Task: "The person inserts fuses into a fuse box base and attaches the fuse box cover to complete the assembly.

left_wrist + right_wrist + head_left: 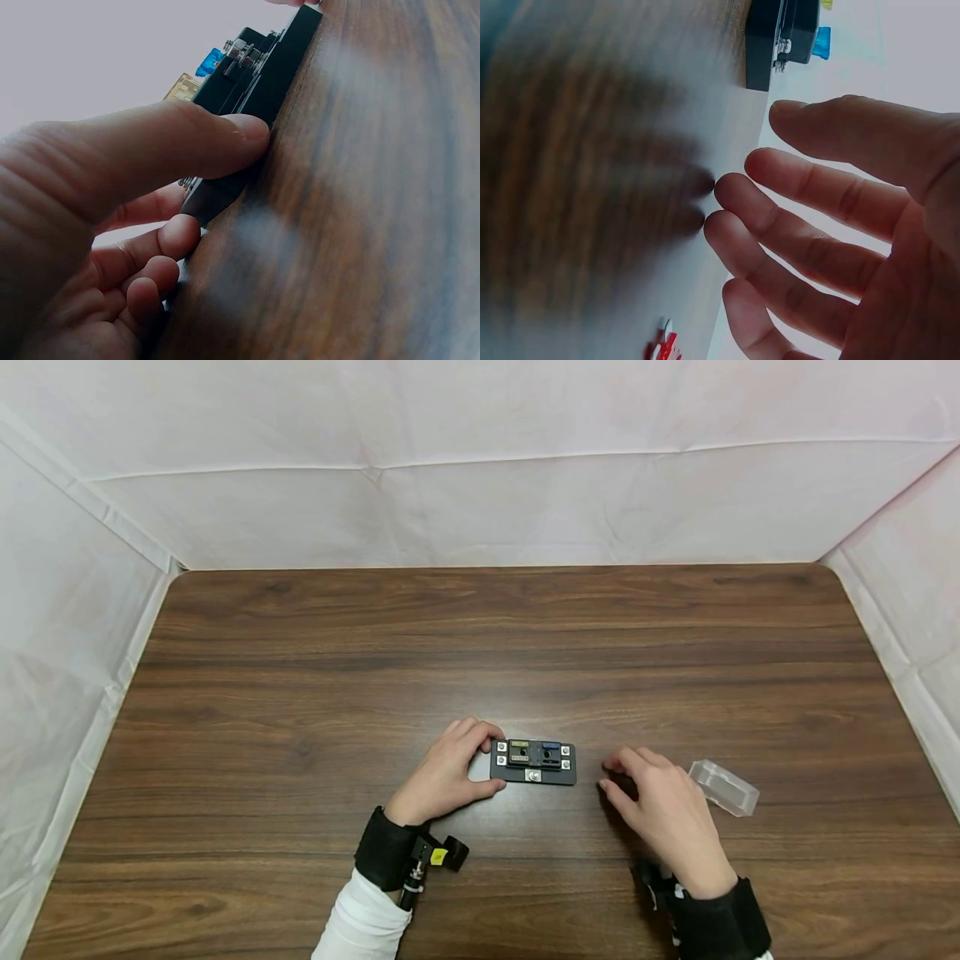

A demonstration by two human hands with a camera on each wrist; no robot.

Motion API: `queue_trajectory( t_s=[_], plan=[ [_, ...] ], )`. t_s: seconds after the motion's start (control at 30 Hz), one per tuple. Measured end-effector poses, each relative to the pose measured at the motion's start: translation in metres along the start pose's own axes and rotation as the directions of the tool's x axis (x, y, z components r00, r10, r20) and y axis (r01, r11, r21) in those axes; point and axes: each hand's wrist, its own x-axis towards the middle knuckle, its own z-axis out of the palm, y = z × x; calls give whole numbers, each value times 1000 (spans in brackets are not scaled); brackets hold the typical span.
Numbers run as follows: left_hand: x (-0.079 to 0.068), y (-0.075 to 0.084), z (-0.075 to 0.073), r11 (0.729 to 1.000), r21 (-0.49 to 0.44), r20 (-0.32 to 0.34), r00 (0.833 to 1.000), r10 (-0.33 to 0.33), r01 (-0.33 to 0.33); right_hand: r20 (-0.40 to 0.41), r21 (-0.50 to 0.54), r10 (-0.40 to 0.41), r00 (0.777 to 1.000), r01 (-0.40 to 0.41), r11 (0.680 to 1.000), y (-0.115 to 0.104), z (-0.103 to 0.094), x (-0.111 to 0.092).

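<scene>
A black fuse block (533, 776) lies flat on the table in the head view, with metal screw terminals on both ends and one at its front edge. In the left wrist view it carries a blue blade fuse (209, 63) and a yellowish one (182, 88). My left hand (452, 770) holds its left end, thumb at the near edge and fingers at the far edge. To the right of the block, my right hand (667, 806) hovers apart from it with loosely bent, spread fingers and nothing between them.
A clear plastic cover (724, 787) lies on the wooden table (315, 652) just right of my right hand. White sheeting (480, 518) rises behind the table and along both sides. Low in the right wrist view sits a small red and white object (664, 346).
</scene>
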Motion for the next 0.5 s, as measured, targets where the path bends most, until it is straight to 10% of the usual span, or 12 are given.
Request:
queue_trajectory(
  t_s=[0.5],
  plan=[
    [0,-1,0,1000,-3,-6,1000,-1,1,-16,-10,30,999,-31,999,6,-2,-5]
  ],
)
